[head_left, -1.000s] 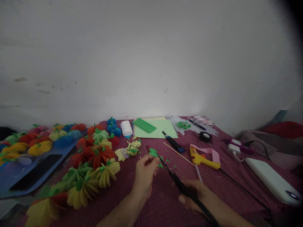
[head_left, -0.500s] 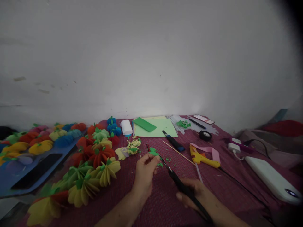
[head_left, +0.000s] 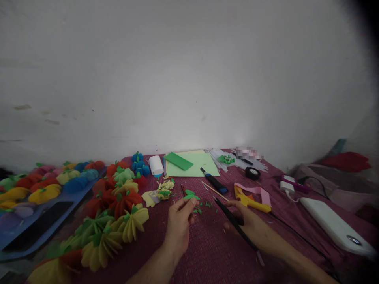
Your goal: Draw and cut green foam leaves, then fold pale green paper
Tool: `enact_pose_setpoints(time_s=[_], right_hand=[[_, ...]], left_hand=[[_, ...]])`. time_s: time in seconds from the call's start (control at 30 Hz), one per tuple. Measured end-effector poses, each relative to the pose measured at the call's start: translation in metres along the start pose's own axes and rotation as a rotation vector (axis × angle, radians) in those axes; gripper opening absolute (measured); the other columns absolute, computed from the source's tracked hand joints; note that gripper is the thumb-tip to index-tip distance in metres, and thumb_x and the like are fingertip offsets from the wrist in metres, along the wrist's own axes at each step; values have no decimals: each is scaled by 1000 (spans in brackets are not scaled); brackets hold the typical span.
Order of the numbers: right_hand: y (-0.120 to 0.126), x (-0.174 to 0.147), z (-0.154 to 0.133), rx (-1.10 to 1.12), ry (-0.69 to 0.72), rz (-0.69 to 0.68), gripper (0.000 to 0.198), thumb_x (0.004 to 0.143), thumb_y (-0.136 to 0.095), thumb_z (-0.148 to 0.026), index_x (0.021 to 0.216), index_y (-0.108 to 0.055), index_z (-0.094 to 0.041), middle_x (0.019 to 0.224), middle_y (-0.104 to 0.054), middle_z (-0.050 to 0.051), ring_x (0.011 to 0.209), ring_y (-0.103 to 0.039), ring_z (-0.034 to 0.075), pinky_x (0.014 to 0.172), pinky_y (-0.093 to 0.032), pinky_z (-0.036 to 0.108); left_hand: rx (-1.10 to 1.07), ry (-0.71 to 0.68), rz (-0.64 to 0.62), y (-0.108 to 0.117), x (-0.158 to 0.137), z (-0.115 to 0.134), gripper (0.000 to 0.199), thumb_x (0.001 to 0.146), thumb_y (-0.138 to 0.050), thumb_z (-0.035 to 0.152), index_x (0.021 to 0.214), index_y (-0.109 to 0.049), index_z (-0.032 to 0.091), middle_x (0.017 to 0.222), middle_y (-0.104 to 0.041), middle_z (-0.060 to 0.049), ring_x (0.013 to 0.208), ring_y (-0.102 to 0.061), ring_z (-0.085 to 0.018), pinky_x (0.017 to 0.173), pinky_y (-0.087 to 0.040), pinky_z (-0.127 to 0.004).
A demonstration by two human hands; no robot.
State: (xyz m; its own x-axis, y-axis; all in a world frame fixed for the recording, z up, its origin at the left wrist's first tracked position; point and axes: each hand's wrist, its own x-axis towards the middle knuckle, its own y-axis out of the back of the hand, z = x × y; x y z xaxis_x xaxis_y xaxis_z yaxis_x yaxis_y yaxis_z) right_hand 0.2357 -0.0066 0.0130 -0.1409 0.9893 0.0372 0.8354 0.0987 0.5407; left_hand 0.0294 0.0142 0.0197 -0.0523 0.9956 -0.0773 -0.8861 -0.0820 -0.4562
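My left hand is pinched, thumb against fingers, at a small green paper piece. Other green pieces lie just beyond its fingertips, so the outline of the held one is hard to make out. My right hand grips a slim black-handled tool. A short metal end of it points down toward me, while its dark end reaches up toward the left hand; its exact kind is unclear. Small green paper scraps are scattered on the cloth between the hands. A dark red pencil-like stick lies behind the left hand.
Pleated paper pumpkins crowd the left, some on a blue board beside a black phone. Green sheets, a box cutter, and a wooden stick lie ahead. Rightward are a yellow glue gun, tape measure and power bank.
The tool in my right hand has swung round: its thin metal end pointed at my left fingertips before and now points toward me. The view has shifted slightly. My left hand keeps its pinch.
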Motion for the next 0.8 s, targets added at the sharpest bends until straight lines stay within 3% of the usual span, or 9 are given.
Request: enact_pose_setpoints(time_s=[0.2,0.33,0.4,0.63,0.7,0.8], right_hand=[[-4,26,12,-326,49,84,28,78,-53,-30,103,-52,-17,77,-68,4,70,-64,20,62,-43,27],[-15,49,5,-724,-36,99,28,78,-52,-23,105,-54,-16,87,-70,11,81,-66,24,67,-43,29],[-22,61,2,-818,-66,107,28,77,-53,-24,103,-56,-14,85,-70,15,81,-66,29,66,-44,33],[-29,93,-6,-857,6,85,29,73,-60,-22,100,-62,-12,93,-69,18,91,-64,31,75,-46,37],[-23,91,-14,-846,46,65,28,74,-60,-24,101,-64,-14,94,-69,15,92,-63,29,78,-47,36],[-17,73,-26,-751,203,94,28,87,-47,-25,110,-62,-22,107,-66,9,102,-59,21,88,-44,32]], left_hand=[[101,-38,-19,0,0,-2,27,62,-74,38,65,-68,12,63,-59,-2,52,-41,-8,42,-30,-18],[187,-48,-31,0,2,-6,27,65,-71,39,66,-69,12,63,-60,-3,51,-40,-8,42,-29,-18],[244,-54,-37,1,4,-10,28,66,-70,39,67,-69,12,63,-61,-3,48,-38,-7,42,-27,-19],[367,-70,-47,3,8,-15,28,67,-66,40,69,-71,13,62,-62,-2,48,-36,-8,45,-26,-20],[370,-76,-43,3,7,-14,27,67,-66,40,70,-72,13,62,-62,-2,49,-38,-9,45,-26,-20],[356,-76,-31,1,5,-12,26,67,-67,39,69,-72,14,65,-64,-3,50,-40,-10,46,-26,-21]])
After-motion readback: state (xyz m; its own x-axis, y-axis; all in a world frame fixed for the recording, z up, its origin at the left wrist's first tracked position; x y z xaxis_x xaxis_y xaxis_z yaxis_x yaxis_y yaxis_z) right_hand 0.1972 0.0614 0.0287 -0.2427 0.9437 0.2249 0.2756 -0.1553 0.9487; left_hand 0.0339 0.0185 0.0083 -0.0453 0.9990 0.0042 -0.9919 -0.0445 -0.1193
